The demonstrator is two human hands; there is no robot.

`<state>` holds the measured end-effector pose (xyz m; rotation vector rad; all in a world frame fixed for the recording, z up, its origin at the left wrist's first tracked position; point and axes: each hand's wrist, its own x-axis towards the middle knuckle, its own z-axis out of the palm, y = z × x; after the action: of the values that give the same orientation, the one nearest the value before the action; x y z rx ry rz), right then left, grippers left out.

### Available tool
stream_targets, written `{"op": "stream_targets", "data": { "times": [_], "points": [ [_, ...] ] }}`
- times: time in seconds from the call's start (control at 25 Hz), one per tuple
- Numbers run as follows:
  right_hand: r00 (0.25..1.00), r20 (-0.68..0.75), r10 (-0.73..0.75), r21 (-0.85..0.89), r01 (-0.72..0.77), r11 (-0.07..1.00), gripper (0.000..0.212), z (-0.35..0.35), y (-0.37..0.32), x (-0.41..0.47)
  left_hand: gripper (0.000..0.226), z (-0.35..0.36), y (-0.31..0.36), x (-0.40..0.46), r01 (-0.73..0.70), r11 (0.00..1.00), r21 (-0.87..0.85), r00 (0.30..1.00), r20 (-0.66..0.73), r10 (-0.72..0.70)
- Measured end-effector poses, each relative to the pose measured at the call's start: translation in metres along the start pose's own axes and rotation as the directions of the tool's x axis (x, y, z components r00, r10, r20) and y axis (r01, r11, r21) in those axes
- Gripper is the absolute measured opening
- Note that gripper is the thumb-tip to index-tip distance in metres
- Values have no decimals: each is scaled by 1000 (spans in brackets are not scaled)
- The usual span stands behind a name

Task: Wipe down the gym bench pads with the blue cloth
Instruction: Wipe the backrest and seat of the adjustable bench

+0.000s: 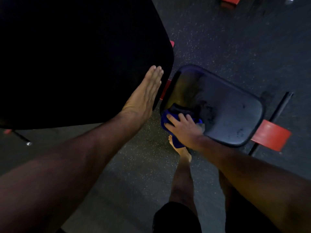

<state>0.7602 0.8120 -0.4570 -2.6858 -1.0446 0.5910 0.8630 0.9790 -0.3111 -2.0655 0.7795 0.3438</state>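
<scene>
Head-camera footage shows the blue cloth (170,118) being pressed onto the near corner of the small seat pad (223,113) by the right hand (183,128), whose fingers are curled over it, while the left hand (143,96) is laid flat, fingers straight and together, against the edge of the large back pad (80,61). Smeared patches are seen on the seat pad, so its wiping is judged under way but unfinished. Whether the back pad has been wiped cannot be told, as it is too dark.
</scene>
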Motion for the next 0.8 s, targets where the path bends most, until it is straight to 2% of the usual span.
{"op": "stream_targets", "data": {
  "times": [0.04, 0.08, 0.16, 0.2, 0.24, 0.32, 0.4, 0.48, 0.56, 0.64, 0.72, 0.8],
  "points": [
    [998, 62, -9, -45, 12, 999, 61, -3, 9, 2, 93, -4, 3, -3, -13, 996, 92, 997, 81, 6],
    [999, -20, 49, -56, -50, 997, 63, -12, 27, 9, 93, -7, 3, -4, -45, 993, 110, 994, 107, 33],
    [924, -185, 335, 16, -337, 941, 59, -36, 84, 36, 92, -9, 7, -6, -109, 982, 155, 990, 105, 93],
    [875, -185, 448, 54, -446, 893, 56, -49, 109, 44, 91, -9, 8, -7, -153, 964, 215, 986, 100, 134],
    [860, -140, 491, 81, -484, 871, 55, -61, 124, 48, 89, -12, 7, -8, -166, 956, 243, 984, 105, 145],
    [865, -83, 495, 161, -478, 863, 53, -74, 138, 39, 82, -10, 12, -4, -154, 962, 226, 988, 57, 145],
    [802, -177, 570, 302, -507, 807, 53, -83, 144, 14, 72, -7, 22, 5, -126, 991, 38, 992, 18, 126],
    [708, -243, 662, 429, -534, 729, 56, -79, 133, -28, 68, -4, 42, 20, -108, 948, -299, 994, -18, 108],
    [635, -293, 715, 502, -534, 680, 56, -67, 120, -73, 66, 2, 63, 41, -96, 779, -620, 995, -31, 98],
    [585, -341, 736, 513, -540, 667, 51, -47, 120, -110, 65, 10, 86, 66, -52, 633, -772, 999, -42, 31],
    [608, -364, 705, 443, -553, 705, 47, -19, 127, -138, 64, 24, 110, 87, -11, 532, -847, 997, -51, -60],
    [700, -352, 622, 309, -540, 783, 50, 6, 147, -152, 65, 41, 137, 101, 2, 519, -855, 987, -81, -137]
  ]
}}
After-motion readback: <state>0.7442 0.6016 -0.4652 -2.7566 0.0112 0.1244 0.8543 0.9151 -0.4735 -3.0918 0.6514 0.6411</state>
